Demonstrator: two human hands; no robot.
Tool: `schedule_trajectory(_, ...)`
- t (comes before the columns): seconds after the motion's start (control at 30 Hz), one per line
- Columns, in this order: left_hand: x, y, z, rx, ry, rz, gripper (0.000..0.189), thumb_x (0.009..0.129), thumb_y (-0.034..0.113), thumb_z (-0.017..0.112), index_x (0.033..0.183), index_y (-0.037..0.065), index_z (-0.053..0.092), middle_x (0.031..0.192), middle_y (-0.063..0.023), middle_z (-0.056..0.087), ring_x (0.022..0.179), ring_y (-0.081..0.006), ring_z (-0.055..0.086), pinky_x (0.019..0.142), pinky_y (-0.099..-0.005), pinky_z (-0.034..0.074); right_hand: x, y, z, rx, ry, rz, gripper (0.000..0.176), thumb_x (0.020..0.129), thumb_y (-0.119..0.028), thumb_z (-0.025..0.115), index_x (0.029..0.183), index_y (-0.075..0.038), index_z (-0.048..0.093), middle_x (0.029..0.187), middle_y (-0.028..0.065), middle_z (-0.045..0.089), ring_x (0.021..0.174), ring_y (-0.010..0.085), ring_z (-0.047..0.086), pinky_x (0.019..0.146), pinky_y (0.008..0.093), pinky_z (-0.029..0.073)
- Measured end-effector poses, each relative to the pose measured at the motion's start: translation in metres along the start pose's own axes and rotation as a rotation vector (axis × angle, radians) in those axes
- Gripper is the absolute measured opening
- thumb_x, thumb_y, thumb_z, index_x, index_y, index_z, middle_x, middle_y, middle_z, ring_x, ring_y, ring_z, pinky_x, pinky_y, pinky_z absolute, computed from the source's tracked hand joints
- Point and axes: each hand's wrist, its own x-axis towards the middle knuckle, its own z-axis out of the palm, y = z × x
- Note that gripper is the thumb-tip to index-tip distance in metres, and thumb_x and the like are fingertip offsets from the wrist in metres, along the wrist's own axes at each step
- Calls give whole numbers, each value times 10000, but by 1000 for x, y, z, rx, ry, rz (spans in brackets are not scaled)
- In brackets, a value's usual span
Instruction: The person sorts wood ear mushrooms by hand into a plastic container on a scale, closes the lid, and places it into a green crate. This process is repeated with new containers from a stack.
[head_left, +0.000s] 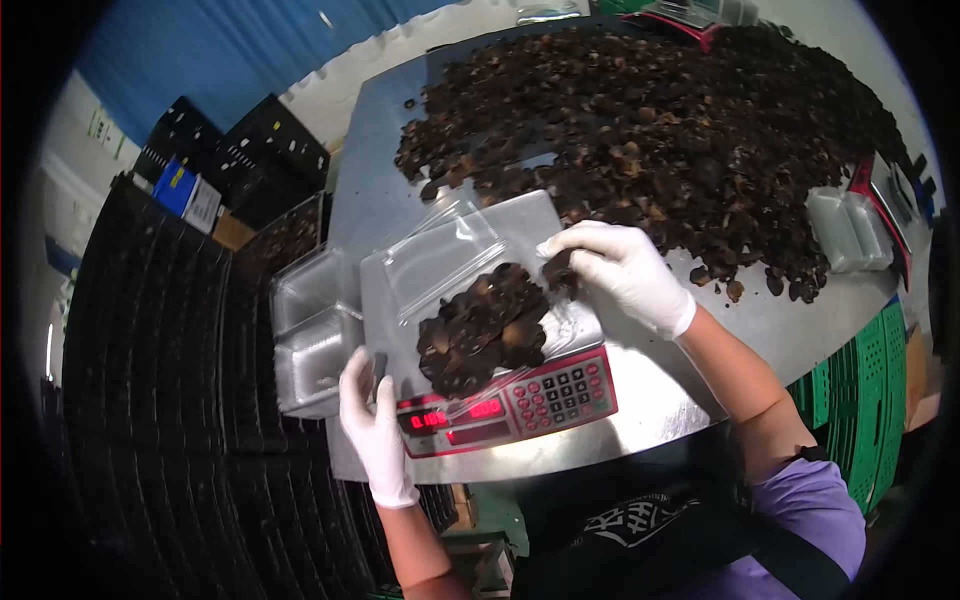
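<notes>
A digital scale with a red front, a keypad and lit red digits stands at the near edge of the metal table. On its plate is a clear plastic tray, its near part heaped with dark brown mushrooms. At the tray's right side, my right hand, in a white glove, pinches a dark mushroom piece. My left hand, also gloved, is by the scale's left edge. A small dark piece shows between its thumb and fingers, apparently a mushroom.
A large pile of loose mushrooms covers the far table. Empty clear trays are stacked left of the scale; more clear trays sit at right beside another red scale. Black crates rise at left, green crates at right.
</notes>
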Motion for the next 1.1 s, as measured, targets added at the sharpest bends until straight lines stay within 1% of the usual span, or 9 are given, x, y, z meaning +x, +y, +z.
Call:
schedule_trajectory(0.13,40,-4,2,-262,-139,-162,599,918,64,598,1443,-60,339,1418,-212,450,1290,-282,480,1098,-366,354,6,-7,43,-953,-144,-475,266,829,-119,626,1090,-94,674,1004,86,625,907,293,616,804,373,505)
schedule_trajectory(0.33,99,-25,20,-607,-285,-437,446,881,152,663,1251,-19,482,1199,-193,571,1090,-280,594,983,-384,466,2,-8,53,-658,28,-360,307,795,-101,675,1091,-75,598,1039,99,589,851,296,632,752,391,524)
schedule_trajectory(0.37,110,-46,19,-674,-327,-431,269,877,184,671,1062,31,549,1100,-181,611,1035,-288,613,932,-387,499,3,-6,48,-650,-16,-381,264,805,-100,668,1060,-71,604,1025,100,595,858,297,634,762,393,524)
schedule_trajectory(0.47,119,-37,25,-754,-317,-523,217,876,192,672,1008,51,573,1075,-157,636,1014,-287,623,899,-383,515,6,14,39,-632,-252,-398,187,836,-98,646,1019,-63,627,1026,105,620,907,312,634,812,403,514)
schedule_trajectory(0.63,108,-14,38,-762,-104,-216,347,999,296,519,1206,20,563,1103,-141,650,1071,-222,592,986,-334,435,-11,-8,28,-644,51,-487,255,824,-70,639,1079,-75,643,1145,99,625,1009,298,619,877,374,487)
schedule_trajectory(0.77,59,28,34,-563,-42,81,546,1046,471,292,1208,56,609,1135,-37,644,1122,-198,556,1054,-360,310,-36,-2,8,-432,242,-228,175,878,-7,602,1052,-13,621,1027,97,604,876,162,641,747,260,513)
schedule_trajectory(0.87,18,42,11,-183,-386,77,238,950,180,587,1110,12,638,1064,-68,662,1013,-251,609,1006,-390,398,-48,10,-4,70,109,178,176,977,-129,551,1075,11,591,917,58,631,767,110,647,621,226,516)
schedule_trajectory(0.97,-12,47,27,694,-71,581,497,797,138,756,1230,-17,567,1009,-159,619,1062,-254,559,953,-381,433,-51,7,-6,267,-115,552,231,1000,-192,532,1089,16,579,869,46,635,686,98,642,561,199,497)
schedule_trajectory(1.1,-14,44,18,695,-226,-83,656,843,258,754,1341,-66,477,648,-62,572,609,-201,593,602,-329,496,-47,11,7,266,-117,604,216,985,-190,545,1046,17,555,836,69,634,646,105,638,546,219,527)
